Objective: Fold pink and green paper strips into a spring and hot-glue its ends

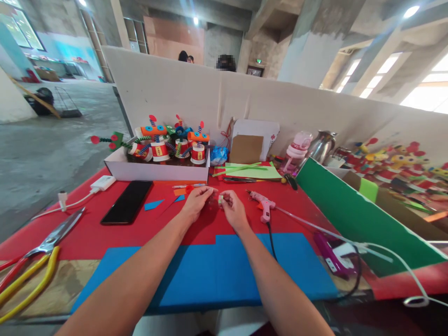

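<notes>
Both hands are over the red table covering, close together but apart. The fingers of my left hand are pinched together; whatever they hold is too small to make out. My right hand grips a small pale piece between thumb and fingertips. Right of that hand lies a pink glue gun, its nozzle toward the hands. Orange paper and blue paper scraps are to the left of my left hand. Blue sheets lie under my forearms.
A white box holds several paper-cup figures. A black phone and large shears lie left. Green paper is behind the hands. At right stand a green-sided box and a metal jug; a purple power strip is nearer.
</notes>
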### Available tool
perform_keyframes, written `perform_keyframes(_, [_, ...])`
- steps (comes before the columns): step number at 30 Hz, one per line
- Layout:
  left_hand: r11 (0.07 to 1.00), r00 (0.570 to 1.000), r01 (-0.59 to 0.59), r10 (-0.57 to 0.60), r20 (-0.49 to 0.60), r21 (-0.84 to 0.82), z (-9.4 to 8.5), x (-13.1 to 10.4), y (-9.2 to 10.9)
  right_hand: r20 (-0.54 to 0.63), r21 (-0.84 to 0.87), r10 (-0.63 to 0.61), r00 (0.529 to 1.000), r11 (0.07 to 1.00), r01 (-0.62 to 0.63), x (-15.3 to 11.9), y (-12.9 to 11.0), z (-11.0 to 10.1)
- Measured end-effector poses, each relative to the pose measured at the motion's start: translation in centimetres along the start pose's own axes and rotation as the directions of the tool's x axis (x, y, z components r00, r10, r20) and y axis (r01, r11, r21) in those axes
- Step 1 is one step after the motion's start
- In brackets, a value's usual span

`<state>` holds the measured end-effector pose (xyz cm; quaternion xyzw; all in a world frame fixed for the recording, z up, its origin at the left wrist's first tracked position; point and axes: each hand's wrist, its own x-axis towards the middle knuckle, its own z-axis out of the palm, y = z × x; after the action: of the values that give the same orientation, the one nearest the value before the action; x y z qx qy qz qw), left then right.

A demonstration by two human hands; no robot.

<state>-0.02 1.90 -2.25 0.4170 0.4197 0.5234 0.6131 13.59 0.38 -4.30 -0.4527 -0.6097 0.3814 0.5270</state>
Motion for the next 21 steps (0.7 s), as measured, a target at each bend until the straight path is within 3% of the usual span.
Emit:
perform_keyframes(3, [0.994,0.998,-0.038,0.042,-0.041,0.100,-0.2,0.1,0.2,0.005,-0.029,-0.004,1.000,1.000,0.004,0.0,0.2,0.0])
perform_keyframes(9, [0.988,0.995,-0.057,0.045,0.085,0.146,0.2,-0.5,0.7,-0.012,-0.061,-0.020,1.000,0.998,0.019,0.0,0.4,0.0])
perform_keyframes(15, [0.998,0.994,-0.004,-0.003,0.106,0.067,0.2,-0.5,0.3,-0.009,0.084,0.051,0.999,0.995,-0.050,0.0,-0.3,-0.1])
perform_keyframes(21, [1.000,0.995,0.011,-0.013,0.096,0.022,0.3,-0.4,-0.1,0.020,0.029,0.011,1.000,1.000,-0.012,0.0,-0.7,-0.3])
